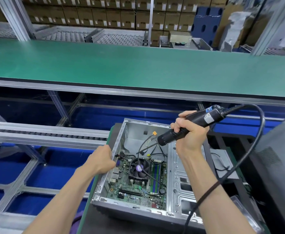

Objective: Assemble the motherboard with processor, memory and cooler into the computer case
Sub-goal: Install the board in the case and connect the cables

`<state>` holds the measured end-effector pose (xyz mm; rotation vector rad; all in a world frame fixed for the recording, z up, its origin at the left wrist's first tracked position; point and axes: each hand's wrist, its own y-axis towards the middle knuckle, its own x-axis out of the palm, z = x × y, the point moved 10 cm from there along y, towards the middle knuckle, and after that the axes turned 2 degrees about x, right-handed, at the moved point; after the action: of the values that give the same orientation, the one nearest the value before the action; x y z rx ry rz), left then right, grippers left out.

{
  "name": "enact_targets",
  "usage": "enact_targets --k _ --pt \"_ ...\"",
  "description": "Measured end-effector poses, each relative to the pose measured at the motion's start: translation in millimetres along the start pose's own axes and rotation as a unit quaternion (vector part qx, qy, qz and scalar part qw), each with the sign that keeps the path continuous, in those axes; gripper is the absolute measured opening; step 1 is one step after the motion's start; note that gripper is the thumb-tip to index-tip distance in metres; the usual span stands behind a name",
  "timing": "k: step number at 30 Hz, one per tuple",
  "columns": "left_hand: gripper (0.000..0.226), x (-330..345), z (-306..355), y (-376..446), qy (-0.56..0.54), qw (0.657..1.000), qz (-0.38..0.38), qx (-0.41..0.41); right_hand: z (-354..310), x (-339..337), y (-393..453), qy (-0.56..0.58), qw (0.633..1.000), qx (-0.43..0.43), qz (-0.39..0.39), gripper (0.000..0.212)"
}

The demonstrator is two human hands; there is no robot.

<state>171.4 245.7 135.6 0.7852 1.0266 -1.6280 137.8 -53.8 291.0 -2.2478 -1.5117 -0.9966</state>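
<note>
Open grey sheet-metal computer case (pixel 177 174) lying on its side on the dark bench, green motherboard (pixel 136 186) with black fan cooler (pixel 139 169) seated inside. Screwdriver tip hidden behind loose cables. Left hand (pixel 103 160) grips the case wall, fingertips hidden; right hand (pixel 187 132) clamped round the black electric screwdriver (pixel 189 125).

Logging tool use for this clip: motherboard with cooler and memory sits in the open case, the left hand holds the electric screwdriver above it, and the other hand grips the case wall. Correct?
Not quite. The head view shows the right hand holding the electric screwdriver above the motherboard; the left hand grips the case wall. The rest stands.
</note>
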Motion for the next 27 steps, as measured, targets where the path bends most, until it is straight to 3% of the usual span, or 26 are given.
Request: enact_targets --k 5,11,14,21,27 --pt "0.041 -6 5 24 -0.009 0.998 -0.02 0.052 -1 7 1 -0.03 0.999 -0.01 -0.028 0.033" --pt "0.04 -7 13 44 -0.013 0.992 -0.055 0.117 4 20 0 -0.071 0.997 -0.005 -0.042 0.02" --pt "0.025 -7 20 57 0.008 0.987 -0.083 0.135 8 31 -2 -0.088 0.994 -0.008 -0.057 0.021" --pt "0.048 -9 52 85 0.032 0.977 -0.118 0.175 19 48 -7 -0.133 0.987 -0.02 -0.084 0.017" --pt "0.04 -6 81 104 0.092 0.963 -0.143 0.208 28 54 -6 -0.132 0.986 -0.03 -0.102 0.019"
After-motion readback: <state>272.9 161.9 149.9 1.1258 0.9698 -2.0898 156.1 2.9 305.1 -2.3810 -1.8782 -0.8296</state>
